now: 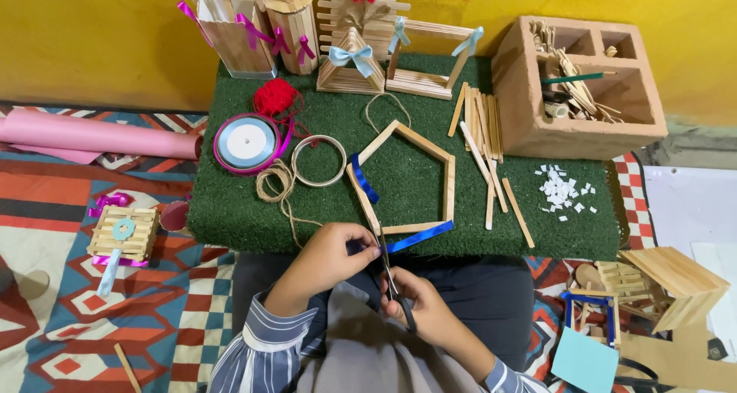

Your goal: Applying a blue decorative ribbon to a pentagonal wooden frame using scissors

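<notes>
My left hand (332, 256) pinches one end of a blue ribbon (418, 236) at the near edge of a green turf board (537, 239). The ribbon runs right, under the bottom of a house-shaped frame of wooden sticks (447, 179); a second blue ribbon piece (364, 179) is wrapped on the frame's left side. My right hand (424, 308) grips black-handled scissors (389, 274), blades pointing up at the ribbon next to my left fingers.
On the turf lie ribbon spools (247, 143), a twine coil (278, 183), a red yarn ball (275, 97), loose wooden sticks (482, 136), white paper bits (563, 188) and stick-built models (352, 63). A clay block organiser (576, 136) stands at right. A pink roll (92, 134) lies left.
</notes>
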